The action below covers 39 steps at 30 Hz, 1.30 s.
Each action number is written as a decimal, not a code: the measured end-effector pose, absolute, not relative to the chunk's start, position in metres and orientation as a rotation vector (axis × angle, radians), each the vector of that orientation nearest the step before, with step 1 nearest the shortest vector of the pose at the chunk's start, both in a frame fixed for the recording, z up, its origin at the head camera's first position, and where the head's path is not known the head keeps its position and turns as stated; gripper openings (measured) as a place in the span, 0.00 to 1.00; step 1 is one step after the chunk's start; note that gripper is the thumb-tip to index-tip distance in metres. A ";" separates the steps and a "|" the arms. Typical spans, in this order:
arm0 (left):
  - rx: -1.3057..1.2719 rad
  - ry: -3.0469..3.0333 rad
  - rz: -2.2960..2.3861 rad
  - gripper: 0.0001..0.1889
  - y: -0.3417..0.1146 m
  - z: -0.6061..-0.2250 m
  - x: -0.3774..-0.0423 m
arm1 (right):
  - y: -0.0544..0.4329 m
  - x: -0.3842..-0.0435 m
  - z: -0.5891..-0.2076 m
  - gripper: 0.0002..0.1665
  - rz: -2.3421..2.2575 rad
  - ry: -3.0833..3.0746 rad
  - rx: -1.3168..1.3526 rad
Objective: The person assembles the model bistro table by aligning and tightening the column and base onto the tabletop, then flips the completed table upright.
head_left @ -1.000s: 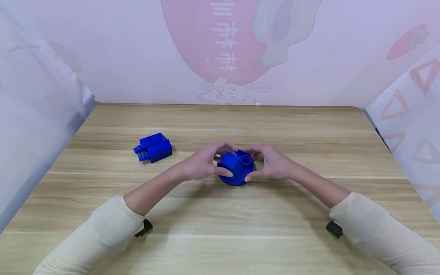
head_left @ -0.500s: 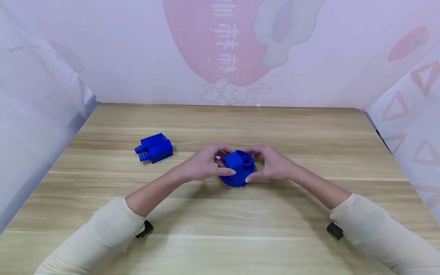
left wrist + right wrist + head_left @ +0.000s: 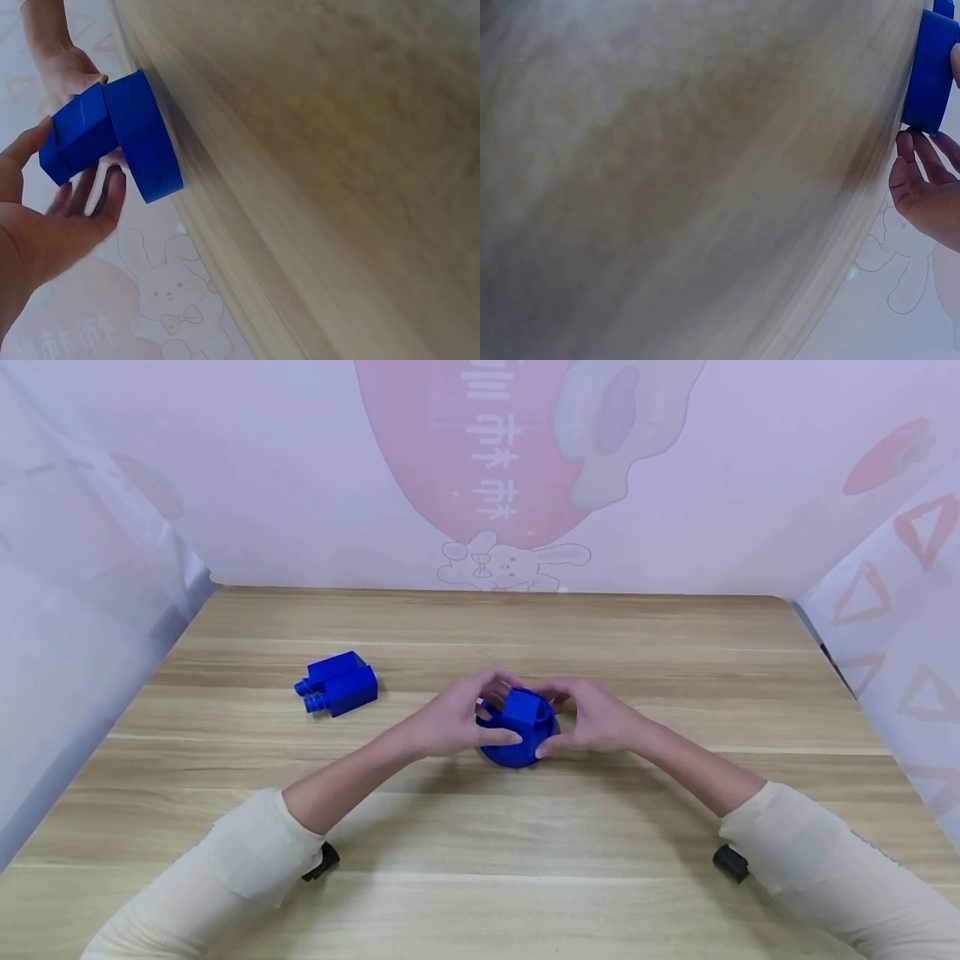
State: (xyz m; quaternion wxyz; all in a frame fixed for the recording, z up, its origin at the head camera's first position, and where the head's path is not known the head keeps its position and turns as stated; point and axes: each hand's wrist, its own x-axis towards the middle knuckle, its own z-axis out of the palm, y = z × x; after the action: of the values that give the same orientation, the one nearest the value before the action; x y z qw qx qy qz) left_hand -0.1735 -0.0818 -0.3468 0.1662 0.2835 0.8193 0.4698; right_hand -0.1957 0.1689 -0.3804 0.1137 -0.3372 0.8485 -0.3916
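My left hand holds a blue box-shaped block between thumb and fingers, over the right part of a round blue base. A raised ring on the base is partly hidden by the block. With thumb and fingers at the rim, my right hand grips the base from the right. The left wrist view has the block tilted against the base; whether it is seated there I cannot tell. In the right wrist view, fingers of the right hand touch the base's edge.
Two blue blocks with threaded-looking necks lie side by side on the wooden table, left of the hands. Behind the table stands a pale printed backdrop. A black device sits under the left sleeve, another under the right.
My left hand has shifted slightly right with the block, which has gone from beside the ring to over it. The right hand and the two lying blocks stay put.
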 end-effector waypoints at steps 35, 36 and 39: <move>1.252 2.308 1.191 0.22 -0.070 -0.349 -0.167 | 0.169 -0.196 -0.382 0.44 -1.171 2.487 -1.043; 1.257 2.309 1.180 0.22 -0.070 -0.349 -0.166 | 0.169 -0.196 -0.381 0.44 -1.168 2.490 -1.039; 1.201 2.354 1.147 0.27 -0.069 -0.349 -0.165 | 0.170 -0.196 -0.381 0.43 -1.148 2.504 -1.019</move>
State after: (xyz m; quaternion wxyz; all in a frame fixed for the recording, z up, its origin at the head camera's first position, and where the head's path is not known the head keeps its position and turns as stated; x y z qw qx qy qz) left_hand -0.1647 -0.0695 -0.3485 0.1297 0.4134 0.8102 0.3948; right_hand -0.1956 0.1696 -0.3815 0.1020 -0.3451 0.8481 -0.3889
